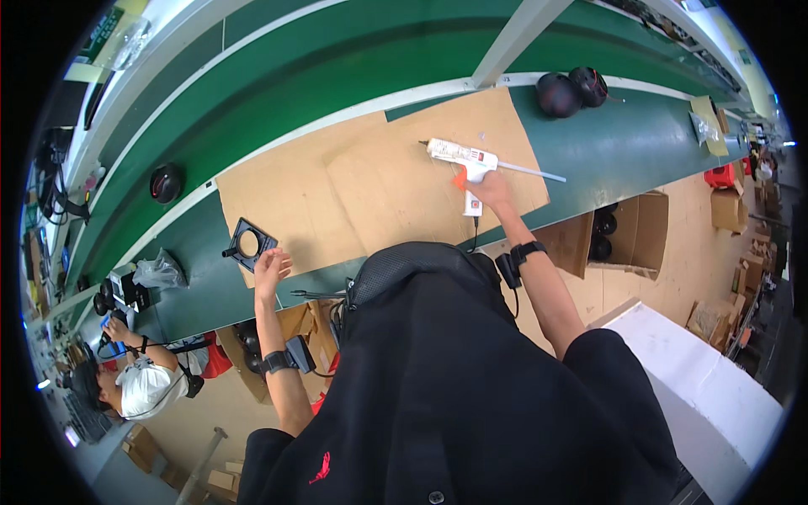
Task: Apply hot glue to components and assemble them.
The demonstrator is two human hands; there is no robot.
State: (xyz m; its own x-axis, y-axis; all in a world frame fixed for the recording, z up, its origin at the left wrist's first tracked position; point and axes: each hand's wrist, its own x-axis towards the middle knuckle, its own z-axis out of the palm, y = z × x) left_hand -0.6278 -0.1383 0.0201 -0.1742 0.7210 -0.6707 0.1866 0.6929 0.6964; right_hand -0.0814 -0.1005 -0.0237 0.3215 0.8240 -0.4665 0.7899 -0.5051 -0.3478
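Green workbench (pixel 610 143), brown cardboard (pixel 370 198) laid over it, white glue gun (pixel 453 152) in the right hand (pixel 492 190).
The glue gun is above the right part of the cardboard, its long axis running left to right and dipping slightly toward the right; the dark nozzle points left and a little away from the person, a pale glue stick (pixel 532 172) trails from the rear, and the handle comes back toward the body, with the right hand's fingers closed around it near the orange trigger (pixel 459 178). At the cardboard's left edge, a black plate (pixel 263 241) with a round hole sits turned cornerwise, its short stub pointing left; the left hand (pixel 270 267) is at its near right corner, fingers loosely curled, and whether they pinch it I cannot tell.
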